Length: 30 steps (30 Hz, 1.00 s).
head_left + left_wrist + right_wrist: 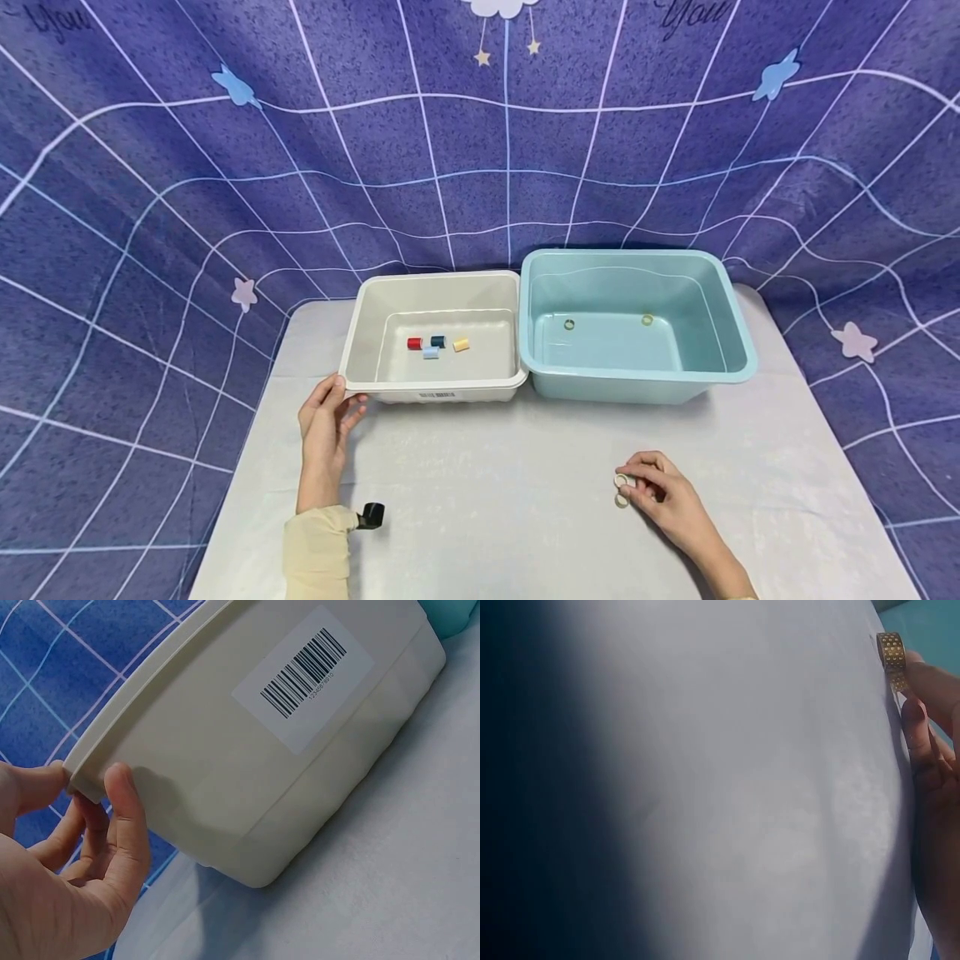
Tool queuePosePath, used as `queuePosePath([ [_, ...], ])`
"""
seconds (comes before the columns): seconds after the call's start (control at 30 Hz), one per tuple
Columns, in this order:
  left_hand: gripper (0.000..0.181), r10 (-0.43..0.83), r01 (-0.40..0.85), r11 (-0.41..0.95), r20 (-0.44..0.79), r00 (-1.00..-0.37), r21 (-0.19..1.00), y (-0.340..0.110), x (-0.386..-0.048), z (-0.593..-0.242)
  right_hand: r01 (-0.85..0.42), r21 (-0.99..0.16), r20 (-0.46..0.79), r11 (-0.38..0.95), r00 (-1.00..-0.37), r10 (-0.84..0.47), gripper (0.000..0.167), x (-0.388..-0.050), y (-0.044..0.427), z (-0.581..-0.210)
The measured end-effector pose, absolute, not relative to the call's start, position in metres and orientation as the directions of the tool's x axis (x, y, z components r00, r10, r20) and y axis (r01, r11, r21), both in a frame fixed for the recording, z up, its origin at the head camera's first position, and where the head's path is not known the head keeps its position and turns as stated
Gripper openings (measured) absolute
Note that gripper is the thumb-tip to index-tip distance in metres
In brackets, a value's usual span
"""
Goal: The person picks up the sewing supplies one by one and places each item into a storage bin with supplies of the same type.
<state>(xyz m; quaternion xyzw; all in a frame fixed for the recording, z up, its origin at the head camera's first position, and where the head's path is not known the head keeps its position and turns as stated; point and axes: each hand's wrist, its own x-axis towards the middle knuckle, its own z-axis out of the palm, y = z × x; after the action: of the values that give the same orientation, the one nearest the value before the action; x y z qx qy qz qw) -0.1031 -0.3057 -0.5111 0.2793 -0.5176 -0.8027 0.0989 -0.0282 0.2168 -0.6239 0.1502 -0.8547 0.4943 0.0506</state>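
Observation:
My left hand (pixel 325 425) grips the near left corner of the rim of an off-white plastic bin (pixel 433 386), thumb on top and fingers beneath; its barcode label (pixel 304 679) faces the left wrist camera. Several small thread spools (pixel 431 353) in red, dark blue, light blue and yellow lie in the bin. Low over the table at right, my right hand (pixel 670 500) pinches a small roll of gold patterned tape (pixel 620 481) between thumb and forefinger. A second tape roll (pixel 622 501) is right beside it; whether it is held too, I cannot tell.
A deeper light-blue bin (pixel 637 375) stands against the off-white bin's right side, with two small tape rolls (pixel 569 325) on its floor. Both bins sit on a pale cloth-covered table (pixel 487 492), before a purple patterned curtain (pixel 465 133).

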Motion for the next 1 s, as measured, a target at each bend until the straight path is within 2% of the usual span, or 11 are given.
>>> queuePosePath([
  [0.5, 0.039, -0.448, -0.128, -0.43, -0.335, -0.829, 0.894, -0.305, -0.103, -0.508, -0.26, -0.838, 0.166, 0.48, -0.959, -0.229, 0.02, -0.028, 0.222, -0.618],
  [0.83, 0.042, -0.448, -0.13, -0.434, -0.338, -0.828, 0.891, -0.304, -0.103, -0.507, -0.292, -0.857, 0.154, 0.424, -0.932, -0.329, 0.038, -0.031, 0.225, -0.612],
  [1.0, 0.041, -0.449, -0.125, -0.425, -0.328, -0.831, 0.897, -0.304, -0.102, -0.506, -0.305, -0.86, 0.166, 0.409, -0.926, -0.34, 0.041, -0.031, 0.225, -0.615],
])
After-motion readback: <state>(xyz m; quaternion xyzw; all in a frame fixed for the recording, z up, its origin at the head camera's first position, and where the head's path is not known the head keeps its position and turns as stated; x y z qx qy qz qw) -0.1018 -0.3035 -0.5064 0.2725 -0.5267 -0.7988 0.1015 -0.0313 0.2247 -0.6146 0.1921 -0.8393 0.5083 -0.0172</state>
